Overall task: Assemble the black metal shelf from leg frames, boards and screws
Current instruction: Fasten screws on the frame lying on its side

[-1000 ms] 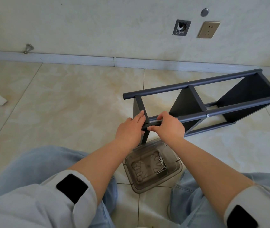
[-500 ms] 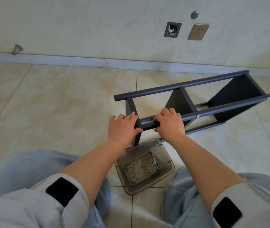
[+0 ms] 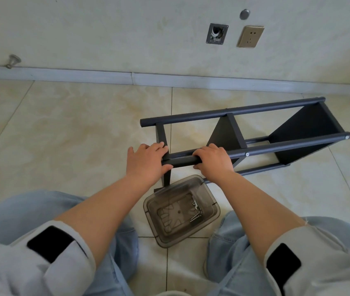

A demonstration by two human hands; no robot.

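- The floor (image 3: 67,133), beyond and below both hands, is laid with glossy cream tiles veined in pale yellow, divided by thin dark grout lines.
- The wall (image 3: 127,28), far beyond the hands, is finished in matte off-white plaster with faint stains; a smooth grey baseboard (image 3: 169,79) runs along its foot.
- The black metal shelf (image 3: 255,137) is lying on its side on the floor, stretching from under the hands away to the right. Round matte tubes form its legs, flat rectangular bars join them, and flat dark boards stand on edge between the tubes.
- The near round tube (image 3: 182,161) is spanned by both hands.
- The left hand (image 3: 146,162) is laid over the tube's end, fingers curled across the top and thumb hooked beneath, so the tube is grasped.
- The right hand (image 3: 213,160) is wrapped around the same tube just to the right, fingers over the top and thumb beneath.
- A smoky, translucent plastic tray (image 3: 159,231), rectangular with rounded corners and a ribbed bottom, sits on the floor just below the hands, between the knees.
- A few small silvery screws (image 3: 196,214) are gathered at the tray's right side.
- A beige square wall socket (image 3: 250,36) and a dark square plate (image 3: 216,34) with a hole are set in the wall beyond the right hand.
- A small round metal doorstop (image 3: 13,60) projects above the baseboard, far beyond and left of the left hand.
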